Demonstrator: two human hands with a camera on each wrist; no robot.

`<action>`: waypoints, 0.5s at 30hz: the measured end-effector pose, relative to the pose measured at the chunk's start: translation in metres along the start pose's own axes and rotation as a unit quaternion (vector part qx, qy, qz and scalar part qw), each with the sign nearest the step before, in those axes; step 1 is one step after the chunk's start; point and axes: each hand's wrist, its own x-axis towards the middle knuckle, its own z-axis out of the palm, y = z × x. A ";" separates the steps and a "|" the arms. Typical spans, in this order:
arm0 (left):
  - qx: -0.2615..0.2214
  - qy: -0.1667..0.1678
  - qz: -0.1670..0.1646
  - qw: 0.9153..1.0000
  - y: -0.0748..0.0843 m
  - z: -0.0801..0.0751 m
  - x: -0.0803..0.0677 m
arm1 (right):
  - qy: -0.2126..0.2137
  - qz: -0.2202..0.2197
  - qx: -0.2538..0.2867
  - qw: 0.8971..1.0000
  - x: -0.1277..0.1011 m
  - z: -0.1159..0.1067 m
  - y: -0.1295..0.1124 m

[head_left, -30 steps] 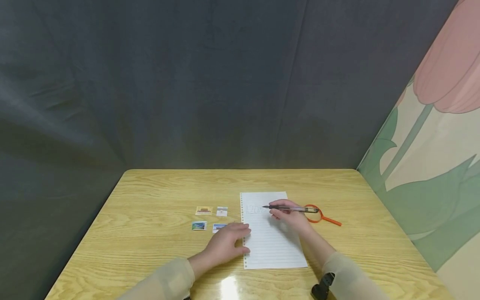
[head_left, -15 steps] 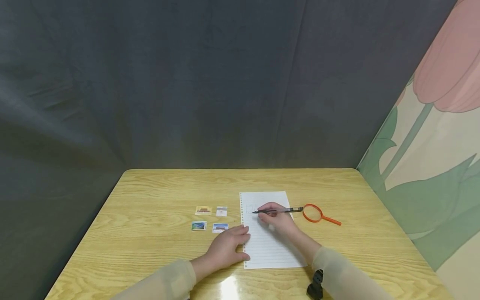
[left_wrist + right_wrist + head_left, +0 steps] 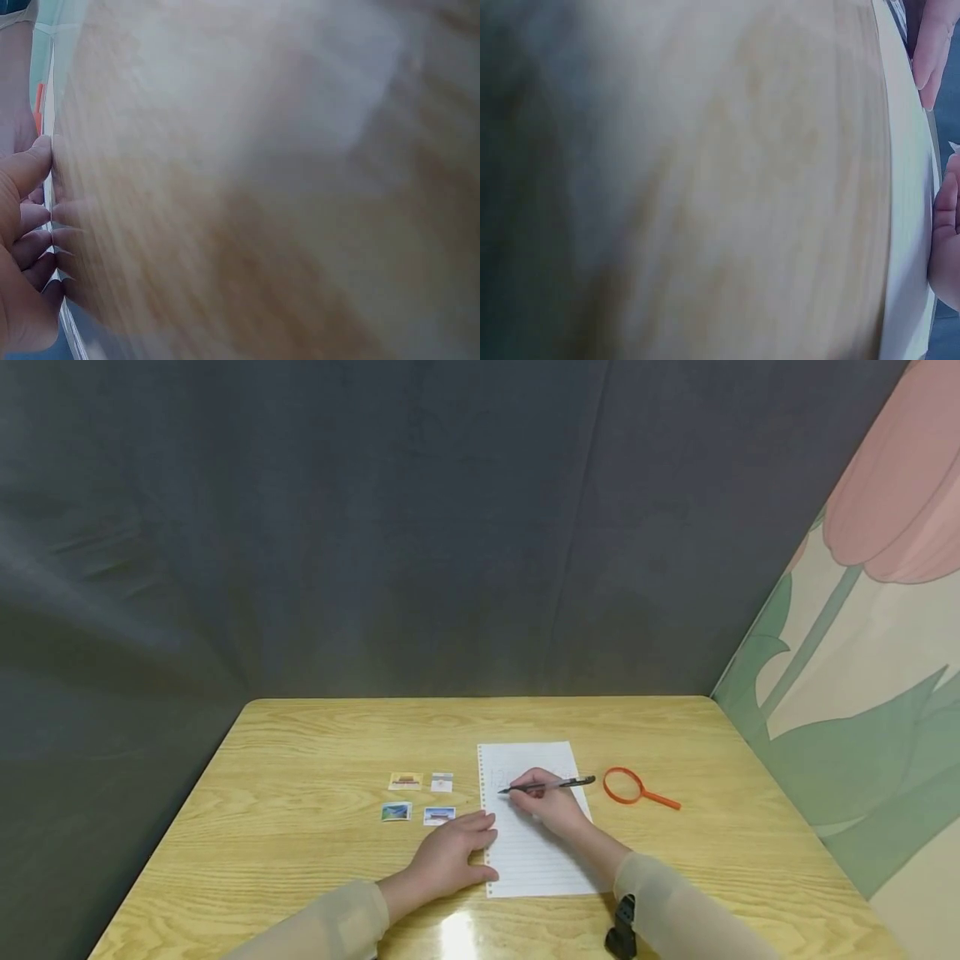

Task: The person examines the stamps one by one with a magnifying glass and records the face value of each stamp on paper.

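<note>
A lined sheet of paper [image 3: 551,878] with punched holes down its left side lies on the wooden table. My right hand [image 3: 553,804] pinches a dark pen [image 3: 562,784], its tip at the paper's upper left, under a line of faint handwriting partly covered by the hand. Fingers and thumb spread, my left hand [image 3: 448,853] rests on the paper's left edge. In the left wrist view the left hand [image 3: 22,247] shows at the far left with fingertips on the surface. The right wrist view has the right hand [image 3: 946,232] at its right edge, over the paper [image 3: 907,262].
Left of the paper lie a yellow stamp-like card [image 3: 406,782], a pale one [image 3: 442,782], a green-blue one [image 3: 396,812] and a blue one [image 3: 439,816]. An orange magnifying glass [image 3: 641,789] lies to the right. Dark cloth [image 3: 450,527] hangs behind the table [image 3: 300,760].
My right hand has moved left and slightly down across the paper with the pen, uncovering the magnifying glass. The left hand has shifted slightly, uncovering the blue card.
</note>
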 end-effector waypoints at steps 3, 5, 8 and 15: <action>-0.003 -0.001 -0.002 1.000 0.001 -0.001 0.000 | 0.006 -0.006 -0.017 1.000 0.004 0.003 0.011; -0.004 0.000 -0.001 1.000 0.001 -0.002 0.000 | 0.012 -0.013 -0.022 1.000 0.007 0.006 0.019; -0.006 0.002 0.000 1.000 0.001 -0.002 0.000 | 0.017 -0.026 -0.038 0.999 0.010 0.007 0.021; -0.006 0.007 0.005 1.000 0.000 0.000 0.000 | 0.018 -0.063 -0.069 0.995 0.011 0.010 0.020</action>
